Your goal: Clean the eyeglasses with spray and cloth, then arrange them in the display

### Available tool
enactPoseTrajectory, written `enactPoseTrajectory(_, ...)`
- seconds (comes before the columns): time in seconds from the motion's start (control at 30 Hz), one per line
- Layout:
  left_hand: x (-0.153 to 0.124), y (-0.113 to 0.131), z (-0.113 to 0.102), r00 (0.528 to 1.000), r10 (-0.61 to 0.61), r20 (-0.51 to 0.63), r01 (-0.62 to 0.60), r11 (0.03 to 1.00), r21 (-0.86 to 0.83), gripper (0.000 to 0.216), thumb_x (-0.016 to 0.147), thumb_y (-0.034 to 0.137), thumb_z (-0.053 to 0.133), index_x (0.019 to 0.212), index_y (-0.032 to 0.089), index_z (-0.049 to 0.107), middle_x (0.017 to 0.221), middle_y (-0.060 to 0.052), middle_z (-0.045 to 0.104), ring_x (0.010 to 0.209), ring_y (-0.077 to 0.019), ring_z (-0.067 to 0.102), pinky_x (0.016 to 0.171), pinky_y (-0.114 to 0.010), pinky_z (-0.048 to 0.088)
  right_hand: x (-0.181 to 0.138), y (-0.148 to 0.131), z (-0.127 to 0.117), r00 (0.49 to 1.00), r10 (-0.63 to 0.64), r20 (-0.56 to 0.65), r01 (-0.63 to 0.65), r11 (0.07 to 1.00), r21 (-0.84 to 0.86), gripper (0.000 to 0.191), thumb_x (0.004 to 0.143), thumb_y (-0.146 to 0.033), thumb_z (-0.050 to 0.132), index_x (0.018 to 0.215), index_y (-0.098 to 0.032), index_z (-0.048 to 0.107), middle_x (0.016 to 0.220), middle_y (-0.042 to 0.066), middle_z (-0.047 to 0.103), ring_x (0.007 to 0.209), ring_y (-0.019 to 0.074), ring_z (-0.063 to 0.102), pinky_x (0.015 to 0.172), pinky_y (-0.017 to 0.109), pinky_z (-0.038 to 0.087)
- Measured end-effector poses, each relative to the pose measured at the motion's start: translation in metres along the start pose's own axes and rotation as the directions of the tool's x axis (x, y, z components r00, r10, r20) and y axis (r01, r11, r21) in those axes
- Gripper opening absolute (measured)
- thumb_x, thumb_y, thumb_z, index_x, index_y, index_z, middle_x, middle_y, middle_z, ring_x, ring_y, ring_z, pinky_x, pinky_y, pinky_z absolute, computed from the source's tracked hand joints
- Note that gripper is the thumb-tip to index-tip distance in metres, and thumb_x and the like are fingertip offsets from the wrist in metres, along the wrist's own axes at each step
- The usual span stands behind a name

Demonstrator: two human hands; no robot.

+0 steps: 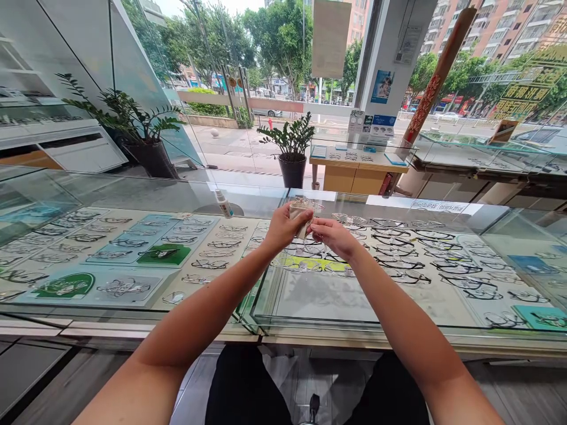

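left hand: the left hand (282, 228) is closed on a pale cloth (299, 212), thumb laid over it; the arm reaches forward over the counter, elbow bent.
right hand: the right hand (335, 237) comes in from the other side, its fingers drawn close together at the cloth's lower edge; whether they pinch the cloth or the frame, i cannot tell.
glasses: a thin-rimmed pair of glasses (315, 204) shows at the top of the cloth, up in the hands, above the glass; much of it is hidden by cloth and fingers.
spray bottle: a white spray bottle (224, 204) stands on the glass top, to the left of the hands; a grey round patch (237, 211) lies just beside it.
right case: the right display case (325, 304) holds rows of spectacles (401, 260) behind glass; a yellow-green strip (305, 263) runs under some of them.
left case: the left display case (150, 298) holds more rows; a green card (170, 254) lies among blue panels.
plants: a small potted plant (292, 168) and a larger potted plant (148, 154) stand beyond the counter, before the window.
window side: a wooden cabinet (339, 179) stands to the right of the small plant; trees (283, 44) show outside.
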State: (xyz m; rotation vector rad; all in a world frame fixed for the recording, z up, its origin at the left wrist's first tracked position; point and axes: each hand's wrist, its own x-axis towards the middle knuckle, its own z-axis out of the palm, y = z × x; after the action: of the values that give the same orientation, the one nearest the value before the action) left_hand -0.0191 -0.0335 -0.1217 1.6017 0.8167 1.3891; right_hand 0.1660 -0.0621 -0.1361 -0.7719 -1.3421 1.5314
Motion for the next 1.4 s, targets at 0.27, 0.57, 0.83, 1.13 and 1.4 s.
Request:
enactPoseTrajectory(0.27,0.001,-0.001,0.000,1.000,0.007,0.017,-0.006,0.998,-0.056,0.079,0.088,0.097,0.075,0.073,0.021,0.067,0.060,-0.001,0.065,0.055,-0.0149,0.057,0.056,-0.031,0.043,-0.002,-0.001,0.005,1.000,-0.020,0.001,0.020,1.000,0.019,0.043,0.073,-0.060,0.100,0.082,-0.023,0.081,0.091,0.007,0.077,0.082,0.0179,0.049,0.078,0.037,0.040)
enactPoseTrajectory(0.57,0.012,-0.014,-0.009,0.970,-0.109,0.218,0.175,0.935,-0.307,0.068,0.074,0.068,0.106,0.111,0.016,0.082,0.102,-0.011,0.087,0.095,-0.0237,0.081,0.089,-0.036,0.062,0.000,-0.001,-0.006,0.996,0.017,-0.088,-0.008,0.994,0.109,0.043,0.067,-0.058,0.103,0.081,-0.022,0.083,0.092,0.006,0.075,0.080,0.0161,0.049,0.076,0.034,0.046)
enactPoseTrajectory(0.83,0.011,-0.010,-0.011,0.950,-0.148,0.274,0.225,0.935,-0.274,0.067,0.074,0.056,0.109,0.117,0.014,0.080,0.106,-0.010,0.086,0.092,-0.0208,0.078,0.085,-0.031,0.059,-0.001,-0.002,-0.007,0.997,0.003,-0.082,0.004,0.996,0.086,0.044,0.069,-0.058,0.102,0.081,-0.021,0.081,0.092,0.006,0.076,0.079,0.0158,0.049,0.075,0.034,0.043)
enactPoseTrajectory(1.13,0.004,0.003,-0.005,0.955,-0.133,0.264,0.194,0.957,-0.217,0.066,0.070,0.061,0.108,0.097,0.018,0.067,0.073,0.000,0.073,0.064,-0.0143,0.066,0.060,-0.025,0.049,0.000,-0.001,-0.004,0.999,0.008,-0.039,-0.004,0.994,0.106,0.048,0.065,-0.059,0.106,0.079,-0.021,0.079,0.091,0.006,0.075,0.080,0.0162,0.051,0.075,0.035,0.040)
enactPoseTrajectory(1.4,0.002,0.004,-0.002,0.995,-0.005,0.096,0.011,0.999,-0.053,0.069,0.081,0.082,0.091,0.074,0.021,0.059,0.058,0.004,0.057,0.052,-0.0112,0.049,0.051,-0.026,0.037,-0.003,0.002,0.007,1.000,-0.020,0.016,0.018,0.996,0.084,0.045,0.072,-0.060,0.101,0.080,-0.022,0.079,0.087,0.005,0.072,0.077,0.0165,0.046,0.073,0.035,0.038)
